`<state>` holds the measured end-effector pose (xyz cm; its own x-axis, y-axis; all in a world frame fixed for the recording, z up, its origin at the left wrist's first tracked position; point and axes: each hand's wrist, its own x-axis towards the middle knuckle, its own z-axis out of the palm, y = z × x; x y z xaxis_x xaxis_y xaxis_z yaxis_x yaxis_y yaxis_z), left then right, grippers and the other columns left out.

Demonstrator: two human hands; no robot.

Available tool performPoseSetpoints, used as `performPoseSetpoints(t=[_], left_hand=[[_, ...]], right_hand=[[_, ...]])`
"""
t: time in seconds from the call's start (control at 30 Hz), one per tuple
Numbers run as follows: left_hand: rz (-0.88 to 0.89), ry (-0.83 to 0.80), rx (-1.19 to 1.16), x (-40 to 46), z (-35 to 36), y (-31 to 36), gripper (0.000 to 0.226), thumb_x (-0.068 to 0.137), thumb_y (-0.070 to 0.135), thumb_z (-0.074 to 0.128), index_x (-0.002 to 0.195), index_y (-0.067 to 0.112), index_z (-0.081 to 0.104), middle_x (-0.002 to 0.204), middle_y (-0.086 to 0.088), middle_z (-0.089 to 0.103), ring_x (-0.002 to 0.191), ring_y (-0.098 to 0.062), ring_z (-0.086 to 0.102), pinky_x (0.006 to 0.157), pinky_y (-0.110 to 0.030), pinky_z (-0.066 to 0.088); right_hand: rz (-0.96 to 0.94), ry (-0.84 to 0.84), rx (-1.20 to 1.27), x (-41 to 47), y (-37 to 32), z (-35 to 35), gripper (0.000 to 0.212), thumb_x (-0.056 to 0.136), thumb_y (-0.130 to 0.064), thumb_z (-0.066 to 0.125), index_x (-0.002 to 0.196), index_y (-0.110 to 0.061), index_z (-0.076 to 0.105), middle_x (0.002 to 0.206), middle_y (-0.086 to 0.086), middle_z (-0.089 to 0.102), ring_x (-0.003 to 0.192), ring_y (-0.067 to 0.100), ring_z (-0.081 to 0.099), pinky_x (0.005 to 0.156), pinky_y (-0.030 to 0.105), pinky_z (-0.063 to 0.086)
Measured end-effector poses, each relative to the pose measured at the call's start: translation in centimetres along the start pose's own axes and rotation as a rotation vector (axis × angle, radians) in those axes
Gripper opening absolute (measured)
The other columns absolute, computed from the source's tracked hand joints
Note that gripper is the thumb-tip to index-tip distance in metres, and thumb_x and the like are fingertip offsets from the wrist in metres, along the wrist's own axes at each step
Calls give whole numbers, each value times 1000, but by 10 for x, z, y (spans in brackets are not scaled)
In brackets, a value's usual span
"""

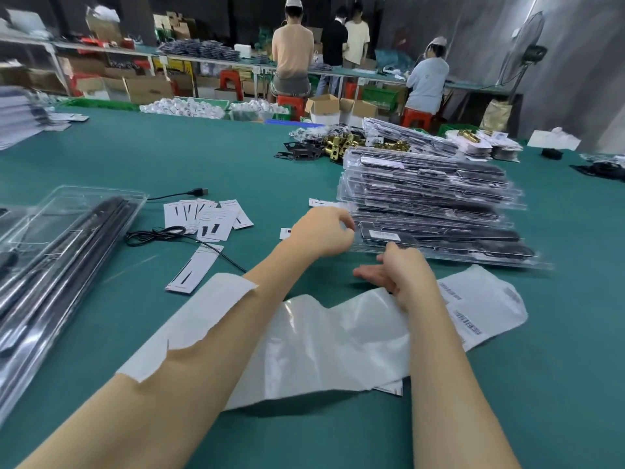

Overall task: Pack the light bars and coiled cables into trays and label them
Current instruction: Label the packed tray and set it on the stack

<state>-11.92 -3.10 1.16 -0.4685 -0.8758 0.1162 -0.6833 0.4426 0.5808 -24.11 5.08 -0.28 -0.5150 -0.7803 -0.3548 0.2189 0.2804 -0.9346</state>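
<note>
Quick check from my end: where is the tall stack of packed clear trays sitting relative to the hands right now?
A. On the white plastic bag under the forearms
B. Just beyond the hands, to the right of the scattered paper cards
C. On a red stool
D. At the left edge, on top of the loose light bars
B: the stack of packed trays stands on the green table just past both hands, with the paper cards to its left.
</note>
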Motion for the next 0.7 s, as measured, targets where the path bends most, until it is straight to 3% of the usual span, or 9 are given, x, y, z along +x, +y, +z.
performPoseSetpoints(t=[0.1, 0.2, 0.3, 0.43, 0.5, 0.6, 0.7], left_hand=[[206, 0, 267, 3, -3, 10, 33, 92, 27, 56, 124, 27, 66, 128, -3, 54, 126, -22, 48, 98, -42, 48], [371, -224, 257, 7, 1, 20, 49, 94, 25, 61, 143, 23, 52, 143, -1, 52, 130, -21, 47, 108, -40, 41], [406, -360, 213, 12, 10, 14, 51, 97, 38, 61, 146, 30, 49, 144, 4, 52, 131, -18, 46, 109, -37, 38], [459, -240, 277, 16, 19, 2, 44, 96, 54, 54, 139, 48, 50, 139, 9, 56, 126, -15, 50, 98, -42, 46], [460, -196, 286, 16, 23, 1, 39, 98, 52, 52, 137, 50, 52, 137, 11, 58, 124, -14, 50, 92, -41, 48], [440, -165, 288, 18, 29, 2, 35, 100, 43, 48, 134, 48, 55, 129, 9, 61, 123, -17, 50, 86, -40, 47], [375, -183, 282, 20, 31, 8, 41, 100, 31, 47, 137, 45, 53, 145, 1, 53, 134, -24, 46, 98, -47, 47]], right_hand=[[-25, 68, -237, 1, 0, -1, 28, 104, -17, 39, 102, 5, 56, 75, 16, 73, 60, 18, 73, 56, 26, 58], [-104, 205, -254, -6, 4, 5, 40, 100, -26, 38, 85, 1, 63, 54, 11, 69, 42, 18, 65, 36, 20, 44], [-215, 388, -158, -15, 8, 8, 46, 98, -33, 40, 65, -12, 66, 44, 3, 62, 34, 18, 58, 40, 23, 40], [-306, 479, -110, -22, 8, 15, 49, 98, -36, 39, 57, -16, 59, 50, 3, 63, 40, 19, 59, 46, 25, 35], [-303, 458, -84, -22, 6, 18, 50, 97, -35, 39, 57, -13, 59, 38, 1, 55, 36, 15, 55, 51, 29, 40], [-298, 412, -34, -22, 6, 21, 48, 96, -33, 40, 55, -17, 57, 36, -1, 53, 49, 23, 60, 69, 41, 56], [-300, 397, -37, -21, 8, 24, 48, 94, -32, 41, 51, -20, 56, 39, -3, 56, 45, 19, 59, 75, 47, 59]])
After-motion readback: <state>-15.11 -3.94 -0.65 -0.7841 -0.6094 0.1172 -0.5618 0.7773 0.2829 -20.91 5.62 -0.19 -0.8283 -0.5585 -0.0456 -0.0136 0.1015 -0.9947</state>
